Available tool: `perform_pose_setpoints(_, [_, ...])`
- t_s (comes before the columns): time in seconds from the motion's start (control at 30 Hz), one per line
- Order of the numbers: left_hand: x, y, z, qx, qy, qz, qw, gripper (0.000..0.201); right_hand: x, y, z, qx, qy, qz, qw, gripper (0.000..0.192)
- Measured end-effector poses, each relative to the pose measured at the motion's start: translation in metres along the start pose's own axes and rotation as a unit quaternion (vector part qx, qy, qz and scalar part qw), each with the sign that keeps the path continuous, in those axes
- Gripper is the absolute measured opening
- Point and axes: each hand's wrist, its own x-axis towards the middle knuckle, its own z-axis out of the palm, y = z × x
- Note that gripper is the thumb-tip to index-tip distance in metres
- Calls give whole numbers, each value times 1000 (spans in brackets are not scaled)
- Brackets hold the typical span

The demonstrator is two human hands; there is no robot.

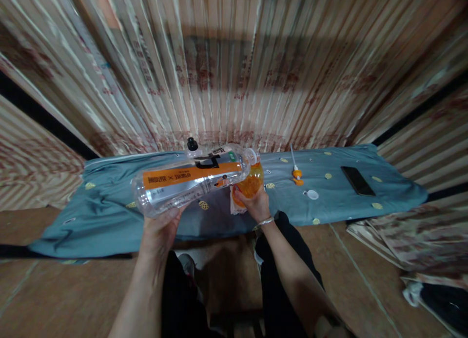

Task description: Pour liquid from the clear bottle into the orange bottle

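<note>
Head view, the only one, looks down past two bare forearms at a low bench [109, 221] draped in a blue-grey cloth [329, 182] dotted with yellow. The left hand [159, 230] holds a large clear plastic bottle [190, 179] with an orange label from below, near its base, the grip wrapped around the wide bottom end. The bottle lies almost level, tipped so its neck points right and slightly up, meeting the mouth of a smaller orange container [251, 182]. That near-flat tilt, with the two openings brought together, reads as a pour held slow and steady; whether liquid is moving I cannot tell.

The right hand [254, 204] steadies the orange container, grip closed around its lower part from the near side, a bracelet showing at the wrist. The container sits on or just above the cloth, with what looks like a pale wrapper or tissue [236, 207] against the hand, possibly there to catch drips. Holding it low keeps it from tipping under the bigger bottle's neck.

A small black cap [192, 144] stands on the cloth just behind the clear bottle, set aside out of the way of the hands. To the right, well apart, lie a thin white stick with orange beads [296, 172], a small white disc [312, 194] and a dark phone [357, 180], face up near the bench's far end. Behind the bench rise stacked printed sheets [234, 65]; more stacks lie on the floor [54, 289] at right.
</note>
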Motion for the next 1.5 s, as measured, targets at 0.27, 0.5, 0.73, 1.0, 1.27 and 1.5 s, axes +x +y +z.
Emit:
perform_pose_setpoints(0.27, [-1,2,2,2,3,-2,1000,80,1,1,1,-8,6,-2,1000,63])
perform_pose_setpoints(0.5, [0,0,0,7,2,-1,1000,78,1,-2,0,-15,3,3,1000,65])
perform_pose_setpoints(0.73, [-1,1,1,10,1,-1,1000,73,3,7,3,8,13,-13,1000,63])
perform_pose_setpoints(1.0, [-1,0,-1,11,4,-3,1000,66,2,5,2,1,7,-5,1000,65])
perform_pose_setpoints(1.27, [-1,2,1,36,4,-4,999,66,3,10,4,1,10,-24,1000,65])
perform_pose_setpoints(1.5, [-2,2,1,18,2,-10,1000,74,3,9,4,-3,17,-13,1000,66])
